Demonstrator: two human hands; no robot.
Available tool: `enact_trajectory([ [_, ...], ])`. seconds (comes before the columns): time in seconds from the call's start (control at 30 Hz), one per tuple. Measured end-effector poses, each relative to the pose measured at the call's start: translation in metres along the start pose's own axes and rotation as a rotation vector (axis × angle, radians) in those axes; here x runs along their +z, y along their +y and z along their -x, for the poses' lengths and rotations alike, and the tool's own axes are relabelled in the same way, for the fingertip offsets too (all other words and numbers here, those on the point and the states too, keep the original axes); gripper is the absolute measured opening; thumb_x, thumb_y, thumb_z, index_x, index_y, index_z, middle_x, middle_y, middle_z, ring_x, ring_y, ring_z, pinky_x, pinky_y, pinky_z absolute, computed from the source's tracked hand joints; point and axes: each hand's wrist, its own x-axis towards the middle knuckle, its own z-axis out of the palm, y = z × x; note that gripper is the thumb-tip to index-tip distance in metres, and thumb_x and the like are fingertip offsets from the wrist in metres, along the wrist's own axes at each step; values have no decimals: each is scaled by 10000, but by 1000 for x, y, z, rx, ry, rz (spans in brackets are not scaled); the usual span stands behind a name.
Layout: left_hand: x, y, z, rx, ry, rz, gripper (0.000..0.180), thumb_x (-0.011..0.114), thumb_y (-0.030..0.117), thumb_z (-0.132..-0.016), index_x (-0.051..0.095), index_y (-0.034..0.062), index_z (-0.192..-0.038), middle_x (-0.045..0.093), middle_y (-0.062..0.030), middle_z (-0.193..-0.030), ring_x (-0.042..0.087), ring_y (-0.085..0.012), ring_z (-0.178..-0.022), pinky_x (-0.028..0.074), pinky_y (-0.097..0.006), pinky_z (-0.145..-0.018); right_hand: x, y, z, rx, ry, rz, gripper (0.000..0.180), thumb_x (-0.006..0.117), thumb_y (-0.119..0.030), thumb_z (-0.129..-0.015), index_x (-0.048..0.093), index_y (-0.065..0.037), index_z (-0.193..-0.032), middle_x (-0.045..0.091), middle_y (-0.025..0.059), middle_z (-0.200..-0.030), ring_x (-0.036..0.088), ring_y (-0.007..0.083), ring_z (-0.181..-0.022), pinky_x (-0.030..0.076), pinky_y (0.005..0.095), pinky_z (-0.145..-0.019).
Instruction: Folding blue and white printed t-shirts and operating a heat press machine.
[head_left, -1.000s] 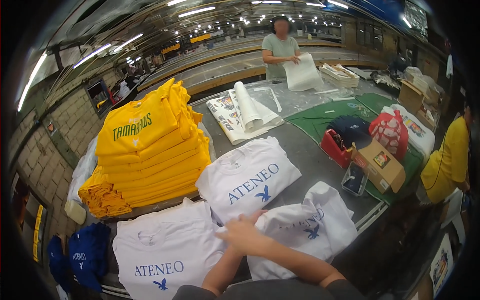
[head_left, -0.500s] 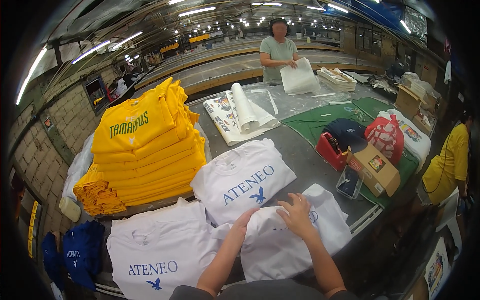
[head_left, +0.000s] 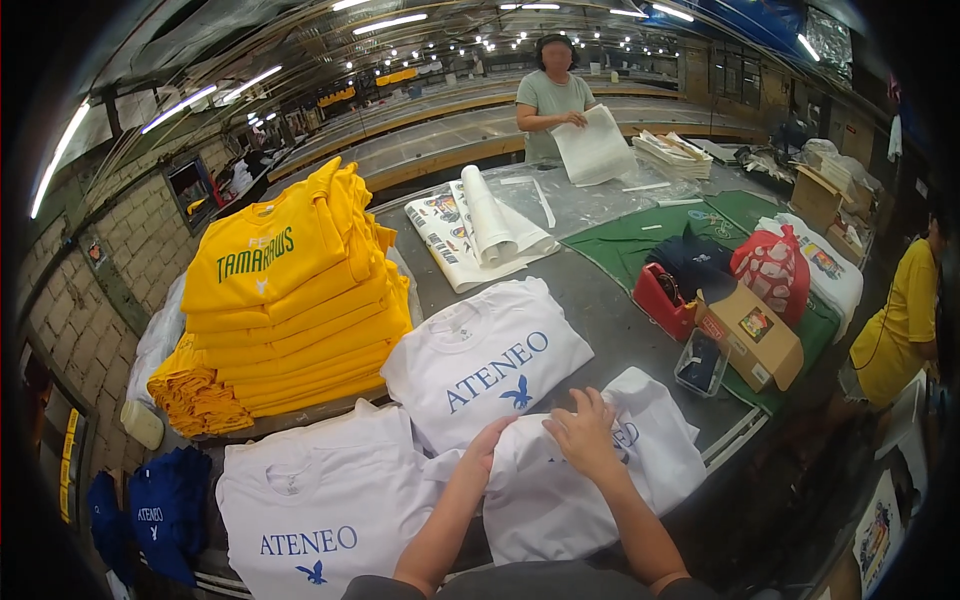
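A loosely bunched white T-shirt (head_left: 560, 515) with blue print lies in front of me, its print partly covered by folds and my hand. My left hand (head_left: 485, 450) grips the shirt's left edge, fingers closed around the fabric. Over the upper part of the same shirt rests my right hand (head_left: 583, 432), its fingers apart and slightly bent, touching the cloth. Just beyond is a folded white T-shirt (head_left: 480, 365) with blue lettering and a bird. Another white T-shirt stack (head_left: 320, 500) with the same print sits to my left.
A tall pile of yellow shirts (head_left: 290, 300) stands far left, with navy shirts (head_left: 168, 510) below. Printed sheets and a paper roll (head_left: 488, 220) lie farther back. An open cardboard box (head_left: 748, 335), red case (head_left: 662, 300) and red-white bag (head_left: 770, 265) are right. A person (head_left: 555, 100) holds paper across the table.
My right hand has shifted slightly left, its fingers drawn closer together on the shirt. My left hand stays put. The person across the table has moved the paper a little.
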Motion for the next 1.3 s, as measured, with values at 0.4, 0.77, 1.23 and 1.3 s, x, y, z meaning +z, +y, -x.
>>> enact_trajectory([
  [0.4,-38,-18,6,610,-243,-573,354,374,206,-949,467,-12,-1211,575,-175,-1142,596,-295,-1018,516,-442,-847,21,-75,11,-380,-165,-212,416,579,-383,-839,579,-117,-1159,419,173,-1301,272,377,-1287,213,565,-988],
  [0.77,-15,3,-1,5,-99,48,355,382,202,-945,516,-38,-1171,625,-178,-1082,642,-299,-922,531,-427,-824,3,-14,13,-59,-8,-145,374,559,-389,-863,623,-101,-1093,445,183,-1274,295,385,-1247,195,544,-976],
  [1.23,-3,0,4,33,-27,5,338,376,159,-936,526,-67,-1138,629,-188,-1061,645,-293,-914,533,-417,-830,6,-1,10,16,30,-116,301,563,-330,-866,644,-115,-1059,461,177,-1262,311,413,-1233,227,537,-984],
  [1.3,-3,-2,3,47,-28,-15,336,378,158,-938,523,-68,-1140,629,-188,-1059,644,-288,-914,534,-409,-829,6,0,9,42,64,-106,299,561,-330,-866,645,-116,-1057,460,178,-1262,311,416,-1232,228,542,-983],
])
